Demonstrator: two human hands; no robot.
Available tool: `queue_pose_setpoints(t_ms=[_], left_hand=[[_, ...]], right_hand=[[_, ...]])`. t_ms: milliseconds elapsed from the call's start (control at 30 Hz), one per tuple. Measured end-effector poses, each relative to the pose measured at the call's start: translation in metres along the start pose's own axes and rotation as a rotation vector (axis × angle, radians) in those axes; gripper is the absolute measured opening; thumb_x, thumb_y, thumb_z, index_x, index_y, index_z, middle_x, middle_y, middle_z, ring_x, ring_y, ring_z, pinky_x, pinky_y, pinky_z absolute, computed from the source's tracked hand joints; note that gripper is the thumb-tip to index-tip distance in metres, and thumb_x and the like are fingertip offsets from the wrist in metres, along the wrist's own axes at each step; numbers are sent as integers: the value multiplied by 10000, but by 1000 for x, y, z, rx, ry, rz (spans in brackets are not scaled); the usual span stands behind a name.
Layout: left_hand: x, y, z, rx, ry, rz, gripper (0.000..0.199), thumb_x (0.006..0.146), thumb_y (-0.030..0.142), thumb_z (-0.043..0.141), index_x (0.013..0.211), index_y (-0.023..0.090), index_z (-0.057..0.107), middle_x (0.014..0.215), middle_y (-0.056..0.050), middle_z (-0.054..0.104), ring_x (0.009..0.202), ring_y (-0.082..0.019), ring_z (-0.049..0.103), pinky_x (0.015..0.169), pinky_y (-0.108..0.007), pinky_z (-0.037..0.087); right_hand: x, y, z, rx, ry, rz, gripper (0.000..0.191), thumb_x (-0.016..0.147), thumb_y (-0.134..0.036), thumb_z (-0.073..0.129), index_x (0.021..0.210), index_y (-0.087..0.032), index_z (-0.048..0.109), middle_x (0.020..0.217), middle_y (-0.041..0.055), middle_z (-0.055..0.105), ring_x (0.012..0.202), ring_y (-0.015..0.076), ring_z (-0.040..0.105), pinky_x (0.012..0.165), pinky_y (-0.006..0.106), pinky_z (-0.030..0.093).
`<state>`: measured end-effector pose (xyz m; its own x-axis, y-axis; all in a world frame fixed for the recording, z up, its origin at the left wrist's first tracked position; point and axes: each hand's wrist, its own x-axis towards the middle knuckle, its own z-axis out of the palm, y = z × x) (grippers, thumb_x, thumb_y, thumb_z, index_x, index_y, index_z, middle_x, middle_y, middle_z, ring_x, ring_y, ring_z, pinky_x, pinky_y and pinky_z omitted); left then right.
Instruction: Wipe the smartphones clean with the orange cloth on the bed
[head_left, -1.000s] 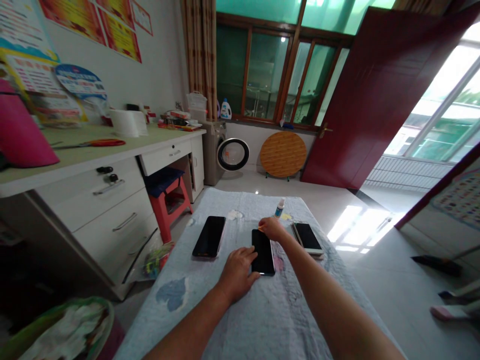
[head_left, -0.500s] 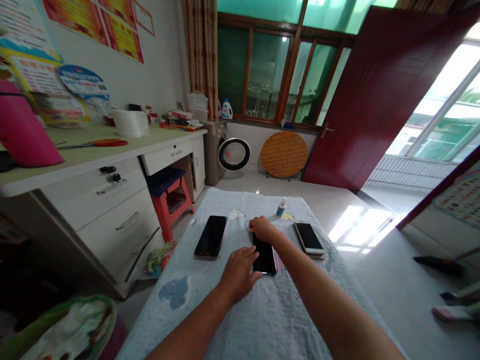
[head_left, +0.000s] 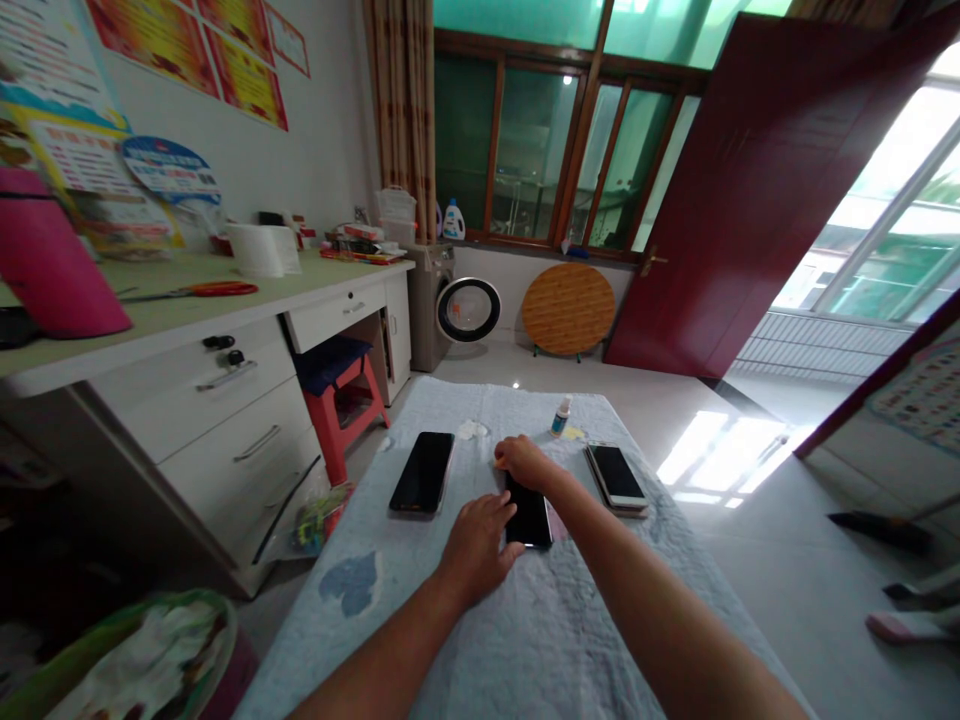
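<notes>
A black smartphone [head_left: 528, 520] lies face up on the blue-grey cloth, its far part hidden under my right hand. My left hand [head_left: 480, 540] holds the phone by its left side, with the thumb at the near edge. My right hand [head_left: 523, 460] is closed over the phone's far end, pinching something small and orange [head_left: 500, 462] whose kind I cannot make out. Left of my hands lies a second dark smartphone [head_left: 423, 473]. To the right, a white-framed smartphone [head_left: 618, 474] rests on another flat thing. A small spray bottle [head_left: 561, 417] stands upright beyond my right hand.
The cloth-covered table [head_left: 555, 640] lies in front of me. At the left are a desk [head_left: 225, 380], a red stool [head_left: 349, 410] and a bin [head_left: 225, 650] with crumpled tissue. A washing machine [head_left: 427, 300] and a round wooden tabletop [head_left: 568, 309] stand at the back.
My right hand has shifted very slightly left at the phone's far end. My left hand and the phone stay nearly where they were.
</notes>
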<state>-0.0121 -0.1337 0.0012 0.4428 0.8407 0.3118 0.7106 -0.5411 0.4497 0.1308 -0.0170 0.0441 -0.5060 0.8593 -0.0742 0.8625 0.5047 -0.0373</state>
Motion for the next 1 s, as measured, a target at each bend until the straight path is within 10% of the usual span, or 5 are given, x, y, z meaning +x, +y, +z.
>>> queue_pose_setpoints(t_ms=[667,1000], left_hand=[[0,10,-10,42,22,-47,430,734,337,730,1141,238,631,1116,-80,590,1057,-271,545,945,-437,445],[0,10,-10,71,4,-49,436,763,362,702,1177,241,637,990,-61,562,965,-253,533,901,-419,439]], right_hand=[[-44,-24,3,41,-44,-111,189,871,-197,560,954,-134,718,941,120,626,1008,222,521,884,305,360],[-18,-15,-3,23,47,70,282,922,-141,435,952,-124,715,1008,150,625,1004,217,553,881,295,375]])
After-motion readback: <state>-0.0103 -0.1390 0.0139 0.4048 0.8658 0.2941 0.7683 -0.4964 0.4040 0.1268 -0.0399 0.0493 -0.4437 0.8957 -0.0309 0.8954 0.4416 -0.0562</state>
